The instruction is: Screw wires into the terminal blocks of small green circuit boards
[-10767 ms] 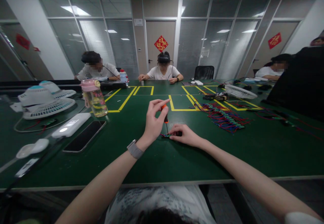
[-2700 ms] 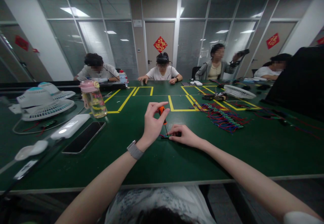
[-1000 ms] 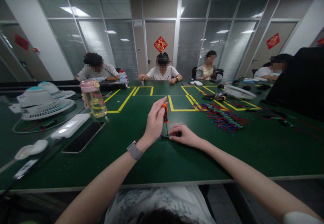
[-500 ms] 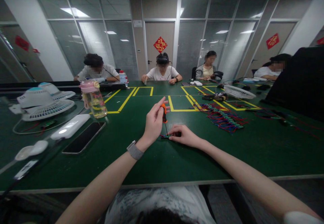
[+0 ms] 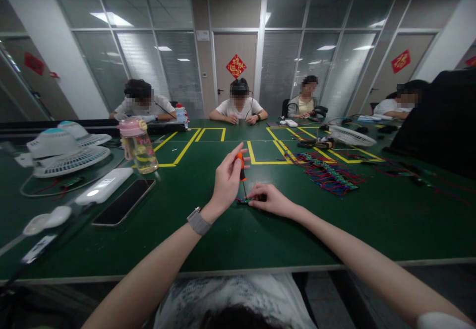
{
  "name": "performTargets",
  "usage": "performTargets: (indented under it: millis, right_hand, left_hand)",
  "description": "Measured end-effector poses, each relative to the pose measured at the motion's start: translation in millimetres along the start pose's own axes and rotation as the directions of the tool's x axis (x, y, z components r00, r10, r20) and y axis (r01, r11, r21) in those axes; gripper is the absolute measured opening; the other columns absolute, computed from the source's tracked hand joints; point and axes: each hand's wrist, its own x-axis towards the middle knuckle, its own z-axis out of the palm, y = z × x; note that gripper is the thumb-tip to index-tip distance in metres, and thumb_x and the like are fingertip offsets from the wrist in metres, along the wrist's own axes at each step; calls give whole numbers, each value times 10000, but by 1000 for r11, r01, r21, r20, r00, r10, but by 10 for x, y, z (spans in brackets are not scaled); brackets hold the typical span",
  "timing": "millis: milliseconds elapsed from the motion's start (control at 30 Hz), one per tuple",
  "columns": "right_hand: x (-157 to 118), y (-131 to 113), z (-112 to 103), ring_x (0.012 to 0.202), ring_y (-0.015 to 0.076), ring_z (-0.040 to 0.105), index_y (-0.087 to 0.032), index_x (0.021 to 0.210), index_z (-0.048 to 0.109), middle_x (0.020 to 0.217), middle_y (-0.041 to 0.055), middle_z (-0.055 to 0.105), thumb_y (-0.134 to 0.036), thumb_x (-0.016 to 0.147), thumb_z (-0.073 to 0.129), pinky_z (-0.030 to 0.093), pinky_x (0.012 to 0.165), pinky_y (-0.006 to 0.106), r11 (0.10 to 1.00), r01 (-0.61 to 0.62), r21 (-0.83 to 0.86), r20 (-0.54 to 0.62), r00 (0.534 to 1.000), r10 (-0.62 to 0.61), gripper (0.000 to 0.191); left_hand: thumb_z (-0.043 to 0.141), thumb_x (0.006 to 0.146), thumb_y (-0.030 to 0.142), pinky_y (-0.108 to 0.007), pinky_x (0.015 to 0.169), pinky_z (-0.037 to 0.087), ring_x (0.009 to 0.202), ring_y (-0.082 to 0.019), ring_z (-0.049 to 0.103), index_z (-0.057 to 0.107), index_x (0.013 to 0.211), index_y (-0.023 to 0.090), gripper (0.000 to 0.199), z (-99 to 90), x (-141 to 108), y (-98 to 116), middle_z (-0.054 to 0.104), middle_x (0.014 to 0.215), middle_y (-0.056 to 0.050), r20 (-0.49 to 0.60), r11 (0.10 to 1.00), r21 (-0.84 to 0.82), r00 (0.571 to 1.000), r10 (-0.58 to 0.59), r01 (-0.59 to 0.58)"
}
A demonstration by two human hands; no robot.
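Observation:
An orange and black screwdriver [image 5: 241, 166] stands nearly upright in my left hand [image 5: 227, 175], its handle between the thumb and the fingers. Its shaft reaches down to a small green circuit board [image 5: 243, 201] lying on the table. My right hand [image 5: 269, 199] rests on the table just right of the shaft, with bent fingers gripping the board's right end. The fingertips cover that end of the board.
On the green table [image 5: 208, 249], a phone [image 5: 124, 202], a white device [image 5: 104, 186], a bottle [image 5: 138, 145] and fans [image 5: 69, 153] stand left. Wired boards [image 5: 329, 170] lie right. Several people sit across, one [image 5: 240, 105] directly opposite.
The screwdriver handle has turned or tilted slightly in my left hand. My right hand has stayed at the board. The person opposite has brought both hands together.

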Motion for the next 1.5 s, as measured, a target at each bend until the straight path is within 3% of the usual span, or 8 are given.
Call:
performTargets:
  millis: [200, 467, 667, 833, 1000, 1200, 1367, 1500]
  right_hand:
    - [-4, -5, -2, 632, 116, 524, -150, 934, 742, 787, 38, 602, -258, 799, 662, 431, 599, 237, 1000, 0, -1, -2, 1000, 0, 191]
    - [0, 4, -1, 643, 116, 527, -148, 951, 739, 795, 39, 604, -252, 798, 665, 434, 609, 234, 1000, 3, -5, 3, 1000, -3, 199]
    - [0, 21, 0, 647, 117, 530, -147, 954, 740, 792, 38, 602, -253, 796, 664, 430, 606, 232, 1000, 0, -6, 4, 1000, 0, 205]
    - [1, 10, -6, 644, 115, 530, -152, 955, 740, 793, 38, 602, -252, 798, 663, 433, 602, 231, 1000, -3, -11, 11, 1000, 4, 202]
    - [-1, 25, 2, 654, 120, 534, -148, 939, 740, 791, 40, 607, -250, 796, 664, 438, 608, 235, 1000, 3, -11, 1, 1000, -3, 192]
    - [-3, 22, -3, 646, 115, 527, -160, 945, 741, 790, 35, 605, -263, 802, 663, 440, 608, 233, 1000, 5, -15, 2, 1000, -5, 193]
    - [0, 12, -6, 644, 117, 528, -150, 946, 741, 794, 40, 609, -262, 800, 663, 439, 602, 232, 1000, 6, -15, 3, 1000, -6, 199]
    - [-9, 7, 5, 644, 121, 543, -157, 939, 743, 784, 39, 615, -250, 794, 668, 440, 600, 233, 1000, 2, -31, -12, 1000, -3, 188]
  left_hand:
    - [614, 844, 312, -247, 758, 521, 860, -135, 581, 668, 1084, 236, 258, -33, 8, 7, 553, 996, -47, -102, 962, 261, 989, 112, -82]
    - [432, 941, 292, -312, 812, 558, 1002, -171, 624, 504, 1307, 244, 375, 7, -9, -30, 576, 1241, -89, -50, 1000, 1, 999, -2, 2]
    - [601, 856, 292, -274, 828, 506, 958, -157, 603, 655, 1118, 229, 275, -20, -4, 4, 616, 1046, -56, -111, 966, 239, 986, 127, -98]
    - [430, 946, 260, -352, 1018, 423, 1178, -179, 531, 608, 1207, 240, 317, -29, 8, 13, 576, 1258, -63, -71, 975, 196, 990, 125, -109]
    - [477, 925, 285, -320, 854, 529, 1015, -175, 625, 554, 1261, 231, 349, -2, -4, -6, 591, 1246, -82, -44, 999, 37, 999, 29, -27]
    - [592, 858, 292, -278, 847, 488, 957, -152, 576, 683, 1065, 243, 231, -29, 6, 54, 572, 1026, -49, -95, 950, 287, 983, 154, -121]
    - [416, 944, 267, -320, 861, 526, 1063, -173, 589, 536, 1283, 260, 360, 2, 0, 2, 532, 1279, -79, 1, 998, 37, 999, 46, -46]
    - [534, 891, 272, -297, 788, 552, 945, -165, 631, 552, 1257, 228, 369, 11, -3, -23, 604, 1172, -87, -23, 1000, 28, 1000, 14, -14]
